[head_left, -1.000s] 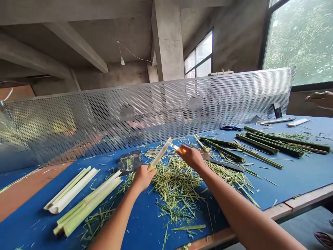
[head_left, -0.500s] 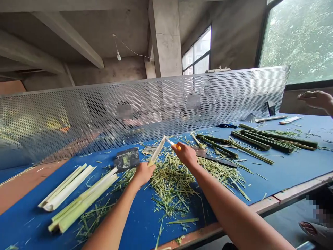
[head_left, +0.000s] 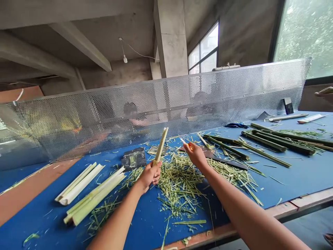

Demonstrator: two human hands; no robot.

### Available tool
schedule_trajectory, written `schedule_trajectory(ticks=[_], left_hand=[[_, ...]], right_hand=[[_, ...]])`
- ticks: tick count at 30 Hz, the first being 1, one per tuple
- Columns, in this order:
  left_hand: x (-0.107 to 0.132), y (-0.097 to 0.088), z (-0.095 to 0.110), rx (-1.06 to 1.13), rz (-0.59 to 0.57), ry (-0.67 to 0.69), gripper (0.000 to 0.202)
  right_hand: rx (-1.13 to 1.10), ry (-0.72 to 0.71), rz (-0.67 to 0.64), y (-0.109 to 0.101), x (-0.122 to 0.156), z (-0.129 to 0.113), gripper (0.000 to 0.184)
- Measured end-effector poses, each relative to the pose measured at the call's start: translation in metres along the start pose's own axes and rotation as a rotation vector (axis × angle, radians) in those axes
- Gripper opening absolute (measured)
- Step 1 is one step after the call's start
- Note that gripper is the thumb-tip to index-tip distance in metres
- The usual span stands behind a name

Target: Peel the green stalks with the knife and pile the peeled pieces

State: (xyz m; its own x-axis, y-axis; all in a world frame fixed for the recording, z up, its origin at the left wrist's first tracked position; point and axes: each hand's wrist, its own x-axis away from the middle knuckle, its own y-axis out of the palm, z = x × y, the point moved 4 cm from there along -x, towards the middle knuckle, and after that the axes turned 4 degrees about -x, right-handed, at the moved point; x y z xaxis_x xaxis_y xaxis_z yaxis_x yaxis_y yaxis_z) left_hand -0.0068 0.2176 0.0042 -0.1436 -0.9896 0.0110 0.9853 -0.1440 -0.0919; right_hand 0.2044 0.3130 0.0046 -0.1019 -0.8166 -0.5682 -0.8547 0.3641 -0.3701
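My left hand (head_left: 150, 174) is closed around the lower end of a pale peeled bamboo strip (head_left: 160, 145), which it holds almost upright above the blue table (head_left: 293, 173). My right hand (head_left: 197, 156) grips a small knife with an orange handle (head_left: 187, 144), its blade pointing up and left, a short gap away from the strip. Under both hands lies a heap of green shavings (head_left: 179, 180).
Pale split bamboo pieces (head_left: 88, 192) lie at the left, dark green bamboo stalks (head_left: 270, 143) at the right. A black pad (head_left: 134, 158) sits behind the shavings. A perforated metal screen (head_left: 156, 104) runs along the table's back. Another person's hand (head_left: 325, 93) shows at the far right.
My left hand has tipped the strip from slanted to nearly upright. The knife has come off the strip's tip and now sits apart to the right.
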Motion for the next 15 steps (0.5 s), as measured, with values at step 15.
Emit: schedule_trajectory(ticks=[15], left_hand=[[-0.014,-0.021,-0.001,-0.694,0.450,0.186,0.023]], right_hand=[[0.394,-0.366,-0.343,0.028,0.028,-0.047,0.040]])
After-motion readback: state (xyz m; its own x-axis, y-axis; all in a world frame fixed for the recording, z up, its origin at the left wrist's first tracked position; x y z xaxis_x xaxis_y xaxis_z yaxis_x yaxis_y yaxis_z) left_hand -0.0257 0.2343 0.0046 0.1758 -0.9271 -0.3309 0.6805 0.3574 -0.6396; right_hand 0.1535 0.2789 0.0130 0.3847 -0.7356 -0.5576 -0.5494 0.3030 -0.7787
